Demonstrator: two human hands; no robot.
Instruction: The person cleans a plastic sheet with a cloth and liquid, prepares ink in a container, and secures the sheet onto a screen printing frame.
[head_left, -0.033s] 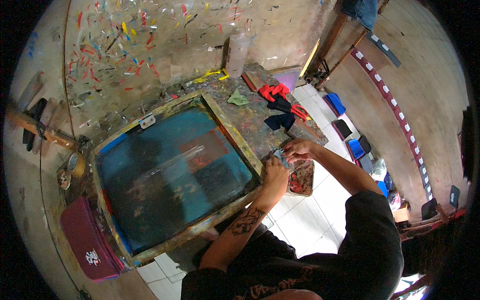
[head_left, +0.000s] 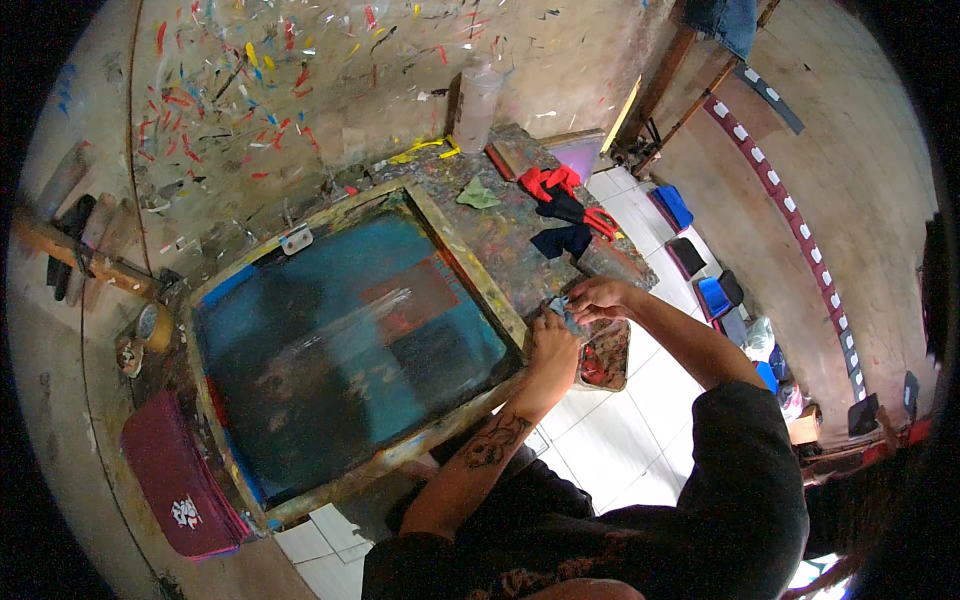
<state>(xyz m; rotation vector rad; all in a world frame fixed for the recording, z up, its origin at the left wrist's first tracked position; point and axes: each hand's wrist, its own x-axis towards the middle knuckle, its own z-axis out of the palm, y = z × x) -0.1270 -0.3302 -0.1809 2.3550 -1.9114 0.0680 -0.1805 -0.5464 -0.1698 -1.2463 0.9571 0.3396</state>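
Observation:
My left hand and my right hand are close together at the table's right corner. Between their closed fingers is a small crumpled light-blue cloth, gripped by both. Just below them sits an open container with paint-smeared insides and some red in it. To the left lies a large screen-printing frame with a wooden rim. Its blue-green mesh is streaked and has a reddish patch.
On the stained tabletop lie a green rag, red and black rags and a dark cloth. A clear cylinder stands by the wall. Maroon fabric pieces hang at left; blue and black pieces lie along the tiled floor.

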